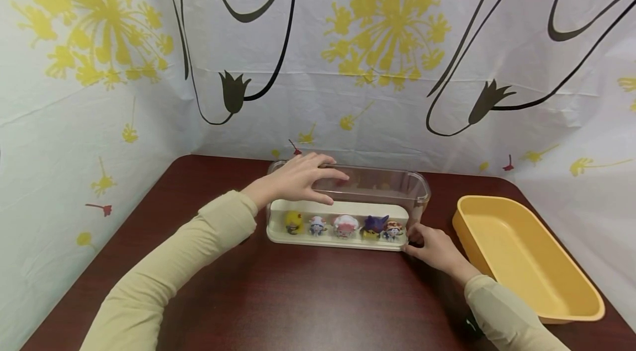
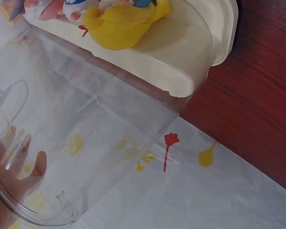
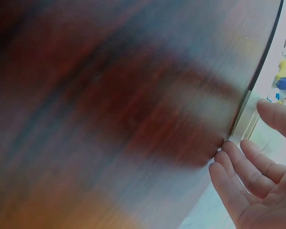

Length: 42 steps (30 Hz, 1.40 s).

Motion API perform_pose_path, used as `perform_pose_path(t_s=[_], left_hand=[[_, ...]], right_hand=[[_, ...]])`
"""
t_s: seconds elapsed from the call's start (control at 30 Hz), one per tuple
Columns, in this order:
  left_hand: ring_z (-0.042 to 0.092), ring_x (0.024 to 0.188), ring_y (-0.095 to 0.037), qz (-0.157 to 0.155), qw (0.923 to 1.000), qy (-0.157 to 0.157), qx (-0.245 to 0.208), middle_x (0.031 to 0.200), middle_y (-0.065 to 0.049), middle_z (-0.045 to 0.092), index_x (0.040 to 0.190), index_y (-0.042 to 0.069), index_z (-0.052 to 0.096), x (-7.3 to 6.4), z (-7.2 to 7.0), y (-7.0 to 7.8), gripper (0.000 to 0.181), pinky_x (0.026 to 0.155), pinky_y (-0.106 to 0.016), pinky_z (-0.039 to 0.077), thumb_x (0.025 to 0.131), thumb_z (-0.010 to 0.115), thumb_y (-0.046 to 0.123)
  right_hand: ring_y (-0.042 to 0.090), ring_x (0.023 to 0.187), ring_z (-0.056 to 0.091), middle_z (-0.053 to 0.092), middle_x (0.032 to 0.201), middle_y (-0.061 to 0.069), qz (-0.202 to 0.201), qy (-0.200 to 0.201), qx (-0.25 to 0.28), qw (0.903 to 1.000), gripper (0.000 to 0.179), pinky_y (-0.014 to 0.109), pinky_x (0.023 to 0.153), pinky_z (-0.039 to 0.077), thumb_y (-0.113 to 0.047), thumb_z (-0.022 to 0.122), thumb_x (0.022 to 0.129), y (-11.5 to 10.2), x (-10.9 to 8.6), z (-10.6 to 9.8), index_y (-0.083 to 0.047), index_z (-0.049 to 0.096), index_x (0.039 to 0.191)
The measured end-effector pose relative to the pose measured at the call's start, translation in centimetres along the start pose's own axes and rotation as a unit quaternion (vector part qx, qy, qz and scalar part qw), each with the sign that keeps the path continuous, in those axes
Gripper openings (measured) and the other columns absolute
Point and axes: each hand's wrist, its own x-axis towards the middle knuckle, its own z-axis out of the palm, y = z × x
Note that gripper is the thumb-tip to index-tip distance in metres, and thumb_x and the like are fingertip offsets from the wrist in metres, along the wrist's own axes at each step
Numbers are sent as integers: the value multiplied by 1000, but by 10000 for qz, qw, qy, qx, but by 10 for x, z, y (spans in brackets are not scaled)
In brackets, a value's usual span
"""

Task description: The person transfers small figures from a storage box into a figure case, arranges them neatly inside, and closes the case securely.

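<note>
A display case with a cream base [image 1: 328,240] and a clear cover [image 1: 377,184] stands on the table. A row of small toy figures stands on the base, among them a yellow one [image 1: 293,222], a pink and white one [image 1: 345,225] and a purple one [image 1: 374,225]. My left hand [image 1: 298,177] hovers over the cover's left part, fingers spread; in the left wrist view its fingers [image 2: 25,176] show through the clear plastic. At the case's right end, my right hand [image 1: 437,249] pinches the base corner between thumb [image 3: 272,117] and fingers.
A yellow rectangular tub [image 1: 526,262] stands on the right of the dark red-brown table [image 1: 318,296]. Behind and at both sides hangs a white flower-patterned cloth [image 1: 318,102]. A small dark green item [image 1: 473,328] lies partly hidden by the right sleeve.
</note>
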Motion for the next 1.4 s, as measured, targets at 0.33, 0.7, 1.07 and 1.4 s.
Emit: perform_pose_path(t_s=[0.33, 0.7, 1.07, 1.4], left_hand=[[38, 113, -24, -58, 10000, 23, -8, 127, -9, 40, 126, 29, 49, -2, 7, 0, 53, 86, -45, 33, 78, 59, 50], [38, 112, -25, -176, 9998, -17, -19, 128, -10, 40, 125, 29, 49, -4, 13, 0, 53, 86, -46, 32, 79, 57, 52], [39, 110, -25, -146, 9999, 87, -6, 127, -10, 41, 125, 28, 49, -6, 18, -1, 51, 84, -44, 34, 79, 58, 49], [39, 111, -25, -163, 9998, 83, -103, 128, -10, 41, 126, 29, 49, -8, 23, -2, 51, 82, -43, 34, 79, 60, 46]], right_hand=[[16, 71, 55, 59, 79, 1, 40, 57, -5, 10000, 27, 36, 64, 44, -25, 72, 73, 1, 0, 1, -7, 58, 86], [17, 71, 56, 60, 79, 2, 111, 42, 20, 9999, 29, 37, 65, 45, -26, 72, 72, 2, 1, 2, -6, 59, 87], [17, 71, 56, 60, 79, 3, 55, 85, -48, 9999, 32, 36, 64, 45, -26, 73, 71, 2, 1, 1, -4, 59, 88], [18, 71, 57, 61, 79, 4, 86, 119, -47, 9999, 36, 37, 64, 45, -29, 74, 69, 0, 1, 0, -3, 59, 89]])
